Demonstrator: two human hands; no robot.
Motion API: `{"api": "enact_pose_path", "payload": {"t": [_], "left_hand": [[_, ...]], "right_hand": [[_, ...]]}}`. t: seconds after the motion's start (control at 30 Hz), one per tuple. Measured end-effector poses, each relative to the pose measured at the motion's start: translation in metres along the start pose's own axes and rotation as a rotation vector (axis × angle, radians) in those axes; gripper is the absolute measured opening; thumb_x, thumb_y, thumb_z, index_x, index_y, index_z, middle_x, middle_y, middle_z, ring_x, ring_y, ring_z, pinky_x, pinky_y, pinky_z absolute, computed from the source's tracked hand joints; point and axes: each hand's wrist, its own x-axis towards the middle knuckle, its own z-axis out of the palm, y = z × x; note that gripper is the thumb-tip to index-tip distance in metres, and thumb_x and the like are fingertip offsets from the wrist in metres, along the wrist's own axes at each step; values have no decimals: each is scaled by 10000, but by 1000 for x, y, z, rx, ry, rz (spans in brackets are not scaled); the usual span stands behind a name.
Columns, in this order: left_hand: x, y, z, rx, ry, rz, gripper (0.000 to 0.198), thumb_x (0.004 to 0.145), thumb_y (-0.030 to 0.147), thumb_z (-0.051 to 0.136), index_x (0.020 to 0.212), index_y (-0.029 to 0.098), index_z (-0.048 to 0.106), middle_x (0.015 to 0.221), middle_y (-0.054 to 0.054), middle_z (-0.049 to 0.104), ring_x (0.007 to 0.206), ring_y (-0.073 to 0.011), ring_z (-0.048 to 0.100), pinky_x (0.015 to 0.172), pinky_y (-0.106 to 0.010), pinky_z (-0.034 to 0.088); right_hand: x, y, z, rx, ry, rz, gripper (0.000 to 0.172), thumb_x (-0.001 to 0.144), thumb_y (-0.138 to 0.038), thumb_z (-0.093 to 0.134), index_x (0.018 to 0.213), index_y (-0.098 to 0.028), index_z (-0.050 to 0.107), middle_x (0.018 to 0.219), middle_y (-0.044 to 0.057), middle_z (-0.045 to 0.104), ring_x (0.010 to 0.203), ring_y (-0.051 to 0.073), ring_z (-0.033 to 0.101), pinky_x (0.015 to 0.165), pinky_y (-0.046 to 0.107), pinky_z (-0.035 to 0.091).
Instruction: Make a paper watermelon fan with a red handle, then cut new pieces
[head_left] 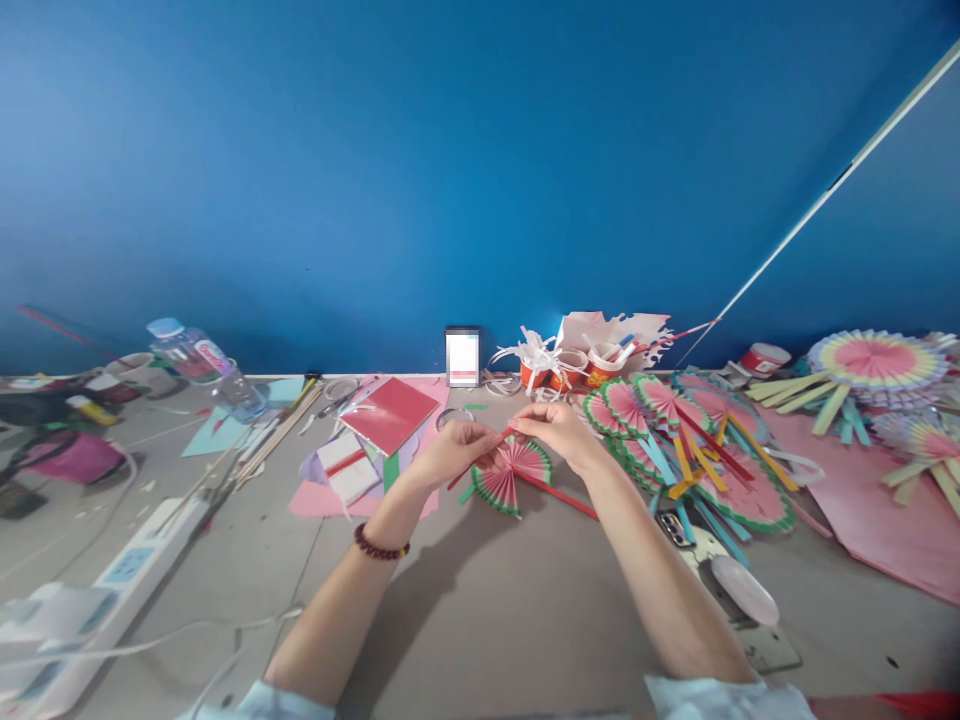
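A pleated paper fan (517,478), pink with a green scalloped edge, hangs just below my hands over the middle of the table. My left hand (459,450), with a dark bead bracelet at the wrist, is closed in a pinch on a thin red strip at the top of the fan. Close beside it, my right hand (559,432) pinches the same red strip, fingertips nearly meeting the left ones. A long red strip end (559,493) slants down to the right beneath my right wrist. My fingers partly hide where strip and fan meet.
Finished watermelon-coloured fans (675,430) with paper strips lie at right, near a white mouse (744,590). A phone (463,358) leans on the blue wall. Red paper (391,415) lies left of centre; a power strip (124,590) and bottle (206,365) stand further left.
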Motion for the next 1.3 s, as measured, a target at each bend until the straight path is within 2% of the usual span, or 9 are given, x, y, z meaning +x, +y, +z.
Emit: {"api": "enact_pose_path", "payload": {"t": [0.1,0.3,0.47,0.57,0.73,0.87,1.03,1.3], "left_hand": [[0,-1,2,29,21,29,400,793,523,569,699,144,660,711,-71,706,645,-138,643,660,-232,494],[3,0,7,100,155,56,387,773,514,585,667,145,632,618,-52,668,581,-136,619,582,-226,488],[2,3,10,98,204,94,376,777,492,579,632,147,615,594,-43,653,557,-127,602,562,-222,483],[1,4,12,81,187,98,374,780,491,577,643,147,629,601,-45,661,564,-128,608,576,-224,489],[3,2,11,-8,151,47,422,737,554,606,749,137,669,643,-59,686,611,-154,641,638,-258,518],[3,-2,6,16,107,-9,457,758,567,580,762,117,664,713,-95,707,667,-178,665,661,-268,518],[2,-2,3,113,78,31,413,797,523,557,813,134,694,765,-105,722,709,-181,666,662,-253,505],[2,-3,3,22,40,-7,431,770,538,581,798,118,679,763,-107,715,692,-178,669,647,-254,499]], "right_hand": [[0,0,0,-8,1,-1,235,652,-403,713,692,-173,692,643,22,655,628,153,588,650,294,449],[2,5,2,-3,26,-25,255,663,-420,708,695,-169,676,651,16,643,634,148,576,643,284,438],[4,12,5,172,-50,5,265,633,-404,742,733,-169,673,717,16,654,673,137,580,688,285,460],[6,14,8,212,-72,25,259,594,-379,768,716,-170,674,722,10,658,689,141,588,714,297,467],[6,10,9,120,38,3,255,585,-396,759,625,-167,655,636,2,629,631,134,548,656,284,437],[5,8,3,99,85,-10,263,604,-419,750,647,-174,666,631,4,632,617,133,538,645,285,422],[5,6,-2,98,86,3,282,596,-439,758,636,-176,664,603,3,612,602,134,529,640,292,426],[4,5,-2,126,83,30,289,564,-437,775,619,-183,648,594,-7,604,598,135,532,634,288,430]]}}
